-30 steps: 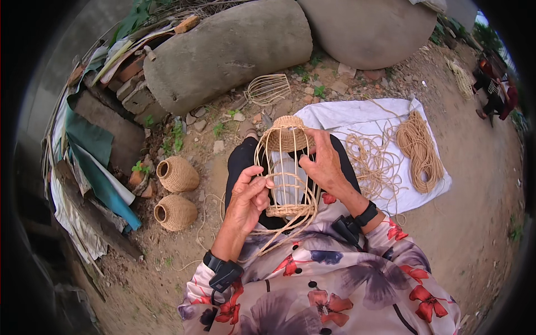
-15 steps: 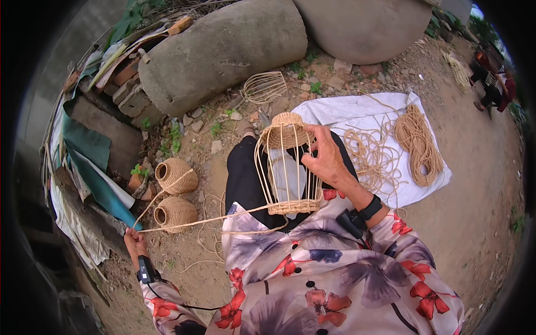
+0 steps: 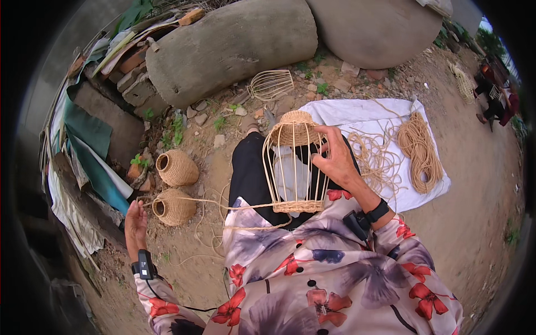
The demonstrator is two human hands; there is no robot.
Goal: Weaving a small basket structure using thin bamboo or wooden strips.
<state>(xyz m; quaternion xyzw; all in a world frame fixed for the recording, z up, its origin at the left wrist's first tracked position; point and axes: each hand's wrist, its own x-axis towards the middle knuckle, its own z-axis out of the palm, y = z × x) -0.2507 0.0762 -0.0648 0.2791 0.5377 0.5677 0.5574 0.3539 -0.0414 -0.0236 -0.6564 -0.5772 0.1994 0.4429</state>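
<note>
A half-woven basket [image 3: 296, 167] of pale upright stakes rests on my lap, with a woven band at its far end and another at its near end. My right hand [image 3: 338, 159] is closed on its right side, thumb and fingers at the stakes just below the far band. From the near band a rope strand [image 3: 240, 207] runs left across my knee and over the lower woven pot [image 3: 177, 207]. Off to the left, my left hand [image 3: 135, 226] is closed with its fingertips pinching that rope beside the pot's mouth.
Another round woven pot [image 3: 177, 167] lies just beyond the first. A white sheet [image 3: 430, 117] at right bears loose rope and a coiled bundle [image 3: 420, 156]. An unwoven stake frame [image 3: 271, 85] lies ahead, near a concrete cylinder [image 3: 234, 50]. A person [image 3: 494, 97] is at far right.
My left hand has turned and risen slightly. The rope's loop no longer crosses the upper pot, and the strand now passes over the lower pot. My right hand keeps its hold.
</note>
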